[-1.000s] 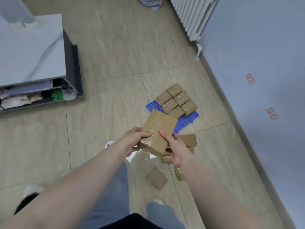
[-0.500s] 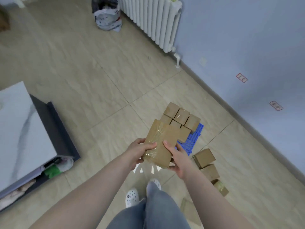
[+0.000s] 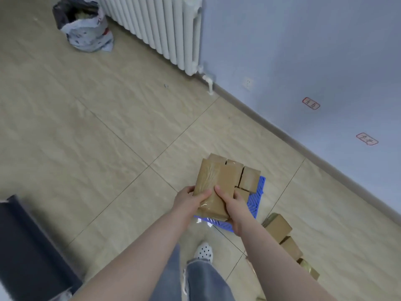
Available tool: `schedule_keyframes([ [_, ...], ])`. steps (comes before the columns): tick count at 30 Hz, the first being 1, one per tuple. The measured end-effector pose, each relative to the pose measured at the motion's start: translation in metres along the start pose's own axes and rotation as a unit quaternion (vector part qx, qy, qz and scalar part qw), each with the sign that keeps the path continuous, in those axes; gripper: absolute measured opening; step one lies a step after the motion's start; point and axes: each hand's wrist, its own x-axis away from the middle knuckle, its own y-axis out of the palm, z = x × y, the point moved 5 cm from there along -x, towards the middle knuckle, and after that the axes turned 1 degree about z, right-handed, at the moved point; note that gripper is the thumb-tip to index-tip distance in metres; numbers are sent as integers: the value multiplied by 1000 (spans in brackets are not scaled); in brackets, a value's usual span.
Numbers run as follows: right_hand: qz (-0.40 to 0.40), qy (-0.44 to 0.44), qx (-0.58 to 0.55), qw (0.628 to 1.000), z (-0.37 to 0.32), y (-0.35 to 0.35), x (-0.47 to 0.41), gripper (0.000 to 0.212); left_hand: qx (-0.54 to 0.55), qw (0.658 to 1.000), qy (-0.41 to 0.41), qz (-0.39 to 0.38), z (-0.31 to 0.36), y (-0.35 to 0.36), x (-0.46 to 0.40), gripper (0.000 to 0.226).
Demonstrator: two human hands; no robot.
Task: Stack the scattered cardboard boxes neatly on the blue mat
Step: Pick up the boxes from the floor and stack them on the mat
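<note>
Gripping one taped box (image 3: 213, 189), both hands hold it above the near part of the mat (image 3: 258, 197). The left hand (image 3: 188, 202) clamps the box's lower left edge, thumb on the top face. The right hand (image 3: 235, 205) clamps the lower right edge, thumb (image 3: 219, 192) on the top face and fingers wrapped underneath. The box is tilted, its long axis running from 6 to 12 o'clock, with clear tape over the left half of its top face.

Behind the held box, at 12 to 2 o'clock of it, stacked boxes (image 3: 249, 179) sit packed together on the blue mat. The mat lies on the tiled floor (image 3: 108, 127); only its right and near edges show.

At 4 o'clock of the mat, three loose boxes (image 3: 278, 228) lie in a row on the floor, off the mat, touching or nearly touching one another.

A radiator (image 3: 165, 27) stands against the wall at 12 o'clock. A bag (image 3: 86, 25) rests on the floor at 11 o'clock. A white shoe (image 3: 204, 252) shows at 6 o'clock, below the hands.
</note>
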Motion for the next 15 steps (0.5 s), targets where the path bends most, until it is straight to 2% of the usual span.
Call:
schedule_keyframes([
  [6, 56, -8, -23, 998, 12, -4, -143, 58, -104, 994, 16, -16, -12, 30, -158, 45],
  [11, 68, -10, -40, 997, 42, -12, -292, 75, -127, 991, 17, -28, -44, 59, -310, 43],
  [15, 72, -13, -37, 997, 63, -18, -387, 61, -125, 991, 32, -35, -67, 77, -405, 60],
])
